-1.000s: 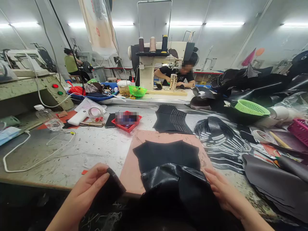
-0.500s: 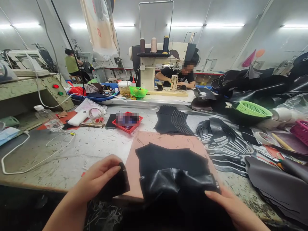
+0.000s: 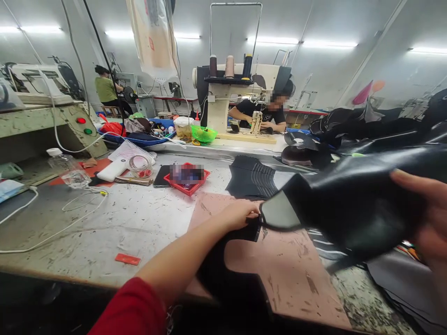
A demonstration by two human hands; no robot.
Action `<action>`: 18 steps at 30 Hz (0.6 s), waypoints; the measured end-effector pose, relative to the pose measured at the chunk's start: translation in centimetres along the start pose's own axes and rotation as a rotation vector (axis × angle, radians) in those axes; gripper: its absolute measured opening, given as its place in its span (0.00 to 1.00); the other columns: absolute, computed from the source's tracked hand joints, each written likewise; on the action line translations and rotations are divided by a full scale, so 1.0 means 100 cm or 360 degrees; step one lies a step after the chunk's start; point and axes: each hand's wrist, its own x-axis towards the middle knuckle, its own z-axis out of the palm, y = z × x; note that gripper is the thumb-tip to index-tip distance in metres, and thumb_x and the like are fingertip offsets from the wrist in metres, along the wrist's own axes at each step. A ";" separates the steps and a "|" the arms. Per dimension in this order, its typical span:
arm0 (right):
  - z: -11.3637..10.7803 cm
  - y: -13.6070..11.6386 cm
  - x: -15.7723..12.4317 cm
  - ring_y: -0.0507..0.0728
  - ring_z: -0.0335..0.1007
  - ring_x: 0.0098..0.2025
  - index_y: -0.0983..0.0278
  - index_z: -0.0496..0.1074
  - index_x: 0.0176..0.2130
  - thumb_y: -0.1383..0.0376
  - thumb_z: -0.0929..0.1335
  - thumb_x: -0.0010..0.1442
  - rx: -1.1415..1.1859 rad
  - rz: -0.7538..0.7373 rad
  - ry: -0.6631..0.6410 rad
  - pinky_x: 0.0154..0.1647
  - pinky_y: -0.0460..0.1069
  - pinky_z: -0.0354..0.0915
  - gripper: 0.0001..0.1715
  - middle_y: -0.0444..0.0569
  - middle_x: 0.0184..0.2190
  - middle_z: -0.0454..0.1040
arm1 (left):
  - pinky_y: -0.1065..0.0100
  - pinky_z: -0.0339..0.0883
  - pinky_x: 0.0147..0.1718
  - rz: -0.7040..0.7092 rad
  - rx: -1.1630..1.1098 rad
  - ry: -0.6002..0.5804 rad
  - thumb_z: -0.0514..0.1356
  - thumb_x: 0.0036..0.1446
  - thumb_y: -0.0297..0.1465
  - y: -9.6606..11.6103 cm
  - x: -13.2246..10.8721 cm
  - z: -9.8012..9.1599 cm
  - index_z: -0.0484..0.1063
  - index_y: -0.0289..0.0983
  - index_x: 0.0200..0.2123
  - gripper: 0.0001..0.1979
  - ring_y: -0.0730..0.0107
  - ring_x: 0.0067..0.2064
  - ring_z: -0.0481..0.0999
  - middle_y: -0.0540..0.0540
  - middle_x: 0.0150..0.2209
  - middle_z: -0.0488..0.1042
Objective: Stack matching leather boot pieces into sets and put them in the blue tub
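Observation:
My right hand [image 3: 429, 218] grips a large shiny black leather piece [image 3: 352, 204] lifted off the table at the right, its grey underside turned toward me. My left hand [image 3: 240, 215] reaches across the pink cutting mat [image 3: 286, 270], fingers pinched on the lower left corner of that leather and a small black piece. A neat stack of black cut pieces [image 3: 252, 181] lies on the worktable [image 3: 132, 223] just beyond the mat.
A red tray [image 3: 187, 176], a phone, a notebook, a water bottle [image 3: 68, 168] and white cables lie at the left. A small red tag [image 3: 127, 258] sits near the front edge. Black leather heaps fill the right. A person sews at a machine [image 3: 240, 97] behind.
Both hands rose from the near table edge. The black leather that lay on the mat is now lifted to the right, baring the pink mat. My left hand moved forward and right.

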 end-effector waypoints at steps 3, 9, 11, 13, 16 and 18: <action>0.056 -0.007 0.026 0.61 0.74 0.40 0.64 0.73 0.27 0.73 0.69 0.47 0.0310 -0.0134 0.0128 0.45 0.59 0.69 0.04 0.49 0.29 0.77 | 0.56 0.55 0.54 0.0012 0.0199 0.0067 0.56 0.57 0.30 0.008 0.004 0.021 0.64 0.32 0.51 0.18 0.53 0.57 0.62 0.35 0.55 0.63; 0.102 0.041 0.038 0.57 0.73 0.42 0.65 0.72 0.34 0.67 0.68 0.53 0.0320 0.0176 -0.0034 0.45 0.56 0.67 0.05 0.47 0.32 0.78 | 0.57 0.55 0.56 0.0236 0.0344 -0.0152 0.61 0.51 0.42 0.010 -0.065 0.036 0.65 0.35 0.52 0.27 0.53 0.57 0.62 0.38 0.57 0.63; 0.096 0.076 0.029 0.60 0.74 0.40 0.66 0.73 0.33 0.67 0.70 0.49 0.0178 0.0390 -0.0085 0.43 0.56 0.69 0.07 0.50 0.30 0.78 | 0.58 0.54 0.57 0.0418 0.0309 -0.0231 0.61 0.49 0.47 0.005 -0.090 0.037 0.65 0.38 0.52 0.30 0.55 0.58 0.61 0.40 0.57 0.63; 0.086 0.109 0.018 0.63 0.74 0.38 0.64 0.73 0.32 0.64 0.72 0.45 0.0113 0.0556 -0.0212 0.40 0.56 0.70 0.10 0.51 0.28 0.78 | 0.57 0.49 0.59 0.0520 0.0308 -0.0253 0.60 0.49 0.50 -0.002 -0.108 0.040 0.63 0.39 0.54 0.33 0.56 0.59 0.59 0.40 0.58 0.62; 0.071 0.141 -0.003 0.65 0.75 0.38 0.60 0.72 0.31 0.60 0.73 0.41 0.0104 0.0614 -0.0265 0.38 0.56 0.71 0.14 0.49 0.30 0.78 | 0.55 0.47 0.59 0.0533 0.0379 -0.0217 0.57 0.50 0.52 -0.009 -0.118 0.051 0.60 0.38 0.56 0.35 0.54 0.60 0.58 0.38 0.59 0.60; 0.067 0.148 -0.016 0.64 0.74 0.40 0.57 0.71 0.34 0.61 0.74 0.39 0.0106 0.0515 -0.0291 0.41 0.56 0.70 0.18 0.46 0.33 0.78 | 0.55 0.47 0.59 0.0533 0.0406 -0.0118 0.55 0.51 0.53 -0.011 -0.118 0.060 0.63 0.37 0.54 0.33 0.55 0.60 0.58 0.40 0.58 0.61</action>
